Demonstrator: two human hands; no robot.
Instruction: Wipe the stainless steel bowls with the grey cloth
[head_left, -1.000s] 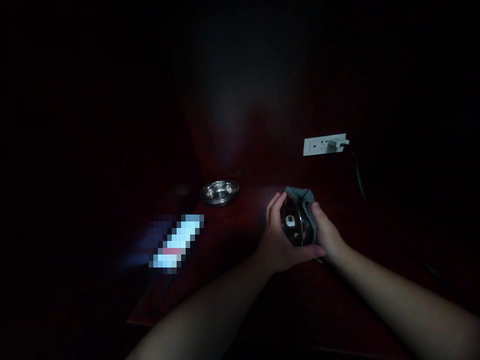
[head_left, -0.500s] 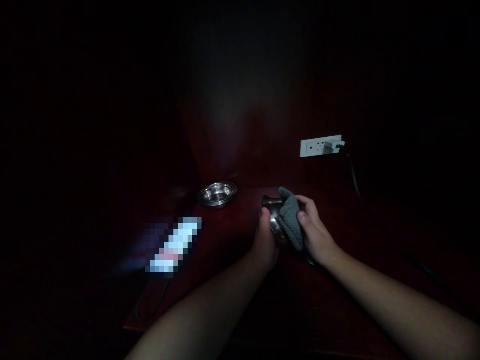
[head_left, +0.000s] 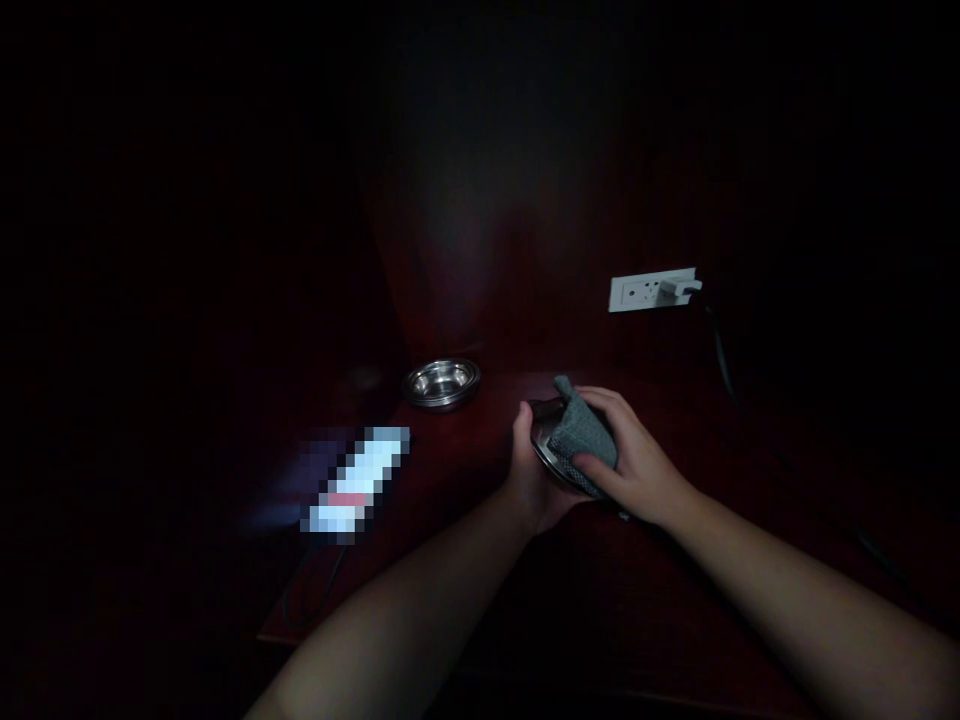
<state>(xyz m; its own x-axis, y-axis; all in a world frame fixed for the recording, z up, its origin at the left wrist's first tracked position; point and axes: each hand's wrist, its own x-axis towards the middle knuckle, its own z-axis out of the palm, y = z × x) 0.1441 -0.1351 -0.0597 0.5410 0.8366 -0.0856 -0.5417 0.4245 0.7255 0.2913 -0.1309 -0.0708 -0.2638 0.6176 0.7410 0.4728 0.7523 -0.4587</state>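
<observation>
Between my hands, above the dark red table, is a shiny metal bowl (head_left: 541,437), tilted and partly covered. My left hand (head_left: 534,488) grips it from the left and below, thumb up along the rim. A grey-green cloth (head_left: 586,432) lies over the bowl's right side. My right hand (head_left: 634,455) is closed on this cloth, pressing it against the metal with the thumb in front and the fingers behind. The bowl's far side and underside are hidden by the cloth and hands.
A stack of metal bowls (head_left: 442,385) stands at the back left of the table (head_left: 480,450). Left of my arm lies a bright, blurred-out phone-like screen (head_left: 360,485) with a cable. On the back wall a white socket (head_left: 652,290) holds a plug with a hanging cord (head_left: 721,355).
The bowl has turned in my left hand, showing less of its side. My right hand has moved further over the cloth and bowl. The view has shifted slightly.
</observation>
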